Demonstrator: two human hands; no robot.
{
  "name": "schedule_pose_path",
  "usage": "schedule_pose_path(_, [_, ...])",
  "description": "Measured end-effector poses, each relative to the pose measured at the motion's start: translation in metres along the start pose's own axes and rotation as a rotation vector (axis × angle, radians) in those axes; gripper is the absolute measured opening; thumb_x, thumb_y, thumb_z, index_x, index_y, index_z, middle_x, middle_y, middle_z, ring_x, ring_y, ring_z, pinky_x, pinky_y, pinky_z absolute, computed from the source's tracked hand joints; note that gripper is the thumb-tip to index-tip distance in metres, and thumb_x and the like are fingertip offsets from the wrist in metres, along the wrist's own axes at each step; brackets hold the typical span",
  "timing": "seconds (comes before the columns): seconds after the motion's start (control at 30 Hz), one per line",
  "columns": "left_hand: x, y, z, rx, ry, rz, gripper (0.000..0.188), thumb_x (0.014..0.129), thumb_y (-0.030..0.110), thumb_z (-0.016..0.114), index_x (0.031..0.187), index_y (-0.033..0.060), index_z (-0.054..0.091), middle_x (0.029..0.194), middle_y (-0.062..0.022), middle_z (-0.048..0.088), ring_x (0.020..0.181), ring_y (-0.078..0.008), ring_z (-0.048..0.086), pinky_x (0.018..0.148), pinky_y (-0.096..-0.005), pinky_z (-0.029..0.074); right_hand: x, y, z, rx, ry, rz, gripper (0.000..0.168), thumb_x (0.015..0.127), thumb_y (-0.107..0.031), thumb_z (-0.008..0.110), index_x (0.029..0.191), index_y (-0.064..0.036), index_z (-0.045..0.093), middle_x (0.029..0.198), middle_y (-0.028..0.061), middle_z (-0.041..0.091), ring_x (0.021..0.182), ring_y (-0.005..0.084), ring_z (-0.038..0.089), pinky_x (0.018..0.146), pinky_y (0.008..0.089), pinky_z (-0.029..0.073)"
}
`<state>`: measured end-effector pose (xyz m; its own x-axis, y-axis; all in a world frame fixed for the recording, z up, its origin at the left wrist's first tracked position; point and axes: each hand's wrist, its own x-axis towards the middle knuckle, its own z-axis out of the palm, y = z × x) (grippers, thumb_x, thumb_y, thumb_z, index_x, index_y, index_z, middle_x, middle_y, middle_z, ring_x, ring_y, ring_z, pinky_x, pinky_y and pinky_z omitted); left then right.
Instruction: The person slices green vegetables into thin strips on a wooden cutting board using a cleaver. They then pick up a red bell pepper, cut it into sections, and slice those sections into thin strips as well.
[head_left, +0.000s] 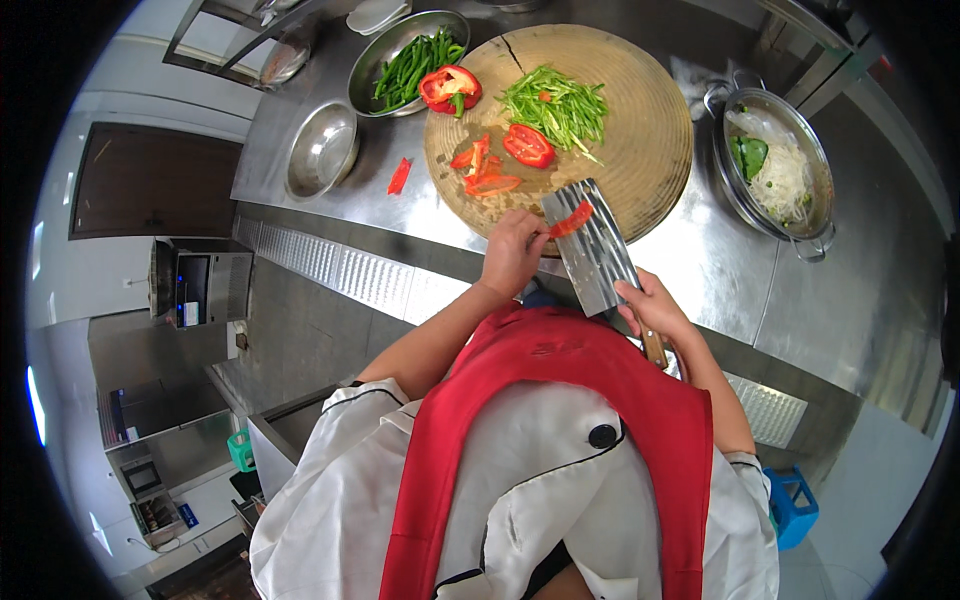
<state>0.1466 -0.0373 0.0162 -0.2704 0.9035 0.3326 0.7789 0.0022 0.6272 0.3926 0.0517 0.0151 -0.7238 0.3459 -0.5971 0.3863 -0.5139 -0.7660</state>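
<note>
My right hand (651, 301) grips a Chinese cleaver (592, 247) by its wooden handle, the broad blade held flat over the near edge of a round wooden chopping block (645, 135). Pinched in my left hand (517, 251) is a strip of red bell pepper (571, 220), which lies against the blade's face. Farther back on the block are a red pepper piece (529, 146), several thin red pepper trimmings (491, 184) and a pile of shredded green vegetable (555, 105). A cut red bell pepper (451, 88) with its green stem sits at the block's left edge.
Left of the block, a metal bowl holds green peppers (416, 67); an empty metal bowl (322, 154) and a red pepper scrap (399, 176) are nearer. At right, a handled metal pan (829, 176) contains white shreds and a green piece. The steel counter (720, 277) runs beneath.
</note>
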Motion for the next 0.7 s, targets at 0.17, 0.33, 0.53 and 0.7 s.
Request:
schedule_pose_path(0.17, [-0.001, 0.000, 0.002, 0.032, 0.030, 0.028, 0.011, 0.072, -0.001, 0.068, 0.077, 0.0027, 0.059, 0.079, -0.0128, 0.056, 0.081, -0.0341, 0.055, 0.071, -0.0423, 0.046, -0.002, 0.003, -0.001, 0.010, -0.047, -0.021, 0.018, 0.099, -0.021, 0.049, 0.101, -0.004, 0.052, 0.060, 0.0007, 0.048, 0.041, 0.0097, 0.043, 0.039, 0.0257, 0.038])
schedule_pose_path(0.33, [0.001, 0.003, -0.004, 0.071, -0.010, 0.029, 0.015, 0.069, 0.001, 0.071, 0.081, 0.0035, 0.061, 0.084, -0.0110, 0.057, 0.085, -0.0328, 0.055, 0.073, -0.0405, 0.047, 0.013, 0.000, 0.005, 0.005, -0.054, -0.022, 0.018, 0.099, -0.021, 0.049, 0.100, -0.004, 0.052, 0.061, 0.0010, 0.048, 0.042, 0.0092, 0.042, 0.039, 0.0250, 0.038])
schedule_pose_path(0.53, [0.014, 0.019, -0.006, 0.106, 0.010, 0.004, 0.023, 0.066, 0.008, 0.078, 0.083, 0.0057, 0.063, 0.089, -0.0092, 0.057, 0.088, -0.0299, 0.056, 0.075, -0.0375, 0.047, 0.012, -0.003, 0.007, 0.007, -0.042, -0.009, 0.015, 0.099, -0.019, 0.048, 0.100, -0.004, 0.052, 0.059, 0.0008, 0.047, 0.040, 0.0095, 0.042, 0.038, 0.0256, 0.038])
schedule_pose_path(0.7, [0.020, 0.004, 0.003, -0.043, -0.182, -0.156, 0.017, 0.073, 0.008, 0.076, 0.084, 0.0038, 0.063, 0.081, -0.0090, 0.058, 0.074, -0.0222, 0.059, 0.067, -0.0324, 0.048, 0.013, -0.001, 0.006, -0.034, -0.025, -0.059, 0.015, 0.098, -0.017, 0.047, 0.105, -0.005, 0.052, 0.059, 0.0006, 0.047, 0.040, 0.0096, 0.043, 0.038, 0.0258, 0.038])
